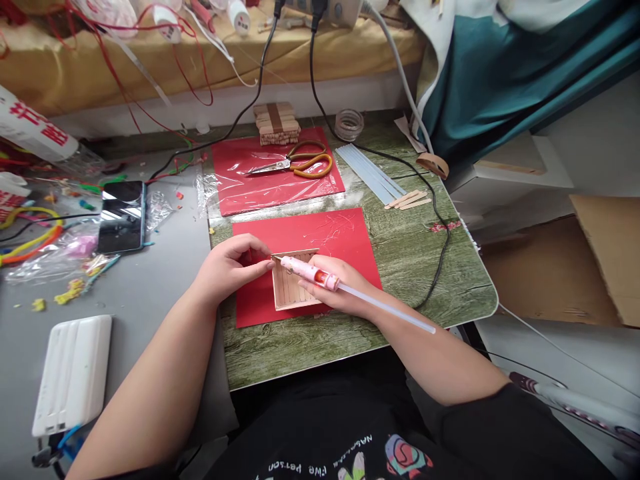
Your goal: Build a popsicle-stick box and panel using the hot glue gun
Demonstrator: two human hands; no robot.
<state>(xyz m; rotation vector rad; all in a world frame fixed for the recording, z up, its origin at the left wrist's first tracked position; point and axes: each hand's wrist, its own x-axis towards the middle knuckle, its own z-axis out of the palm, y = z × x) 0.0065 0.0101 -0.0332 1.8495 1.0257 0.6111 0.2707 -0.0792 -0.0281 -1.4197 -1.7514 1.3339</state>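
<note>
- Power bank (75,367), 8 o'clock of the panel: smooth white plastic, rounded corners, on the grey table (165,280).
- Phone (121,217), between 9 and 10: glossy, black, flat.
- Left hand (233,263), 9 o'clock: thumb and forefinger tips meet the panel's upper-left corner; whether they grip it, one cannot tell.
- Panel (295,293): pale wooden sticks side by side, thin strips along its edges; it rests on the red sheet (255,313), whose margins show around it.
- Packet (230,183), 11 to 1 o'clock: red, in crinkled film, bearing scissors (310,167) and banded sticks (277,123).
- Glue pen (310,272), over the panel's upper part, tip at its upper-left corner, translucent rod trailing towards 4.
- Right hand (355,279), 3 o'clock: fingers wrapped about the glue pen.
- Glue sticks (370,175), between 1 and 2: slim, bluish.
- Board (400,260): green wood grain, rounded corner near 3, straight front edge at 6.
</note>
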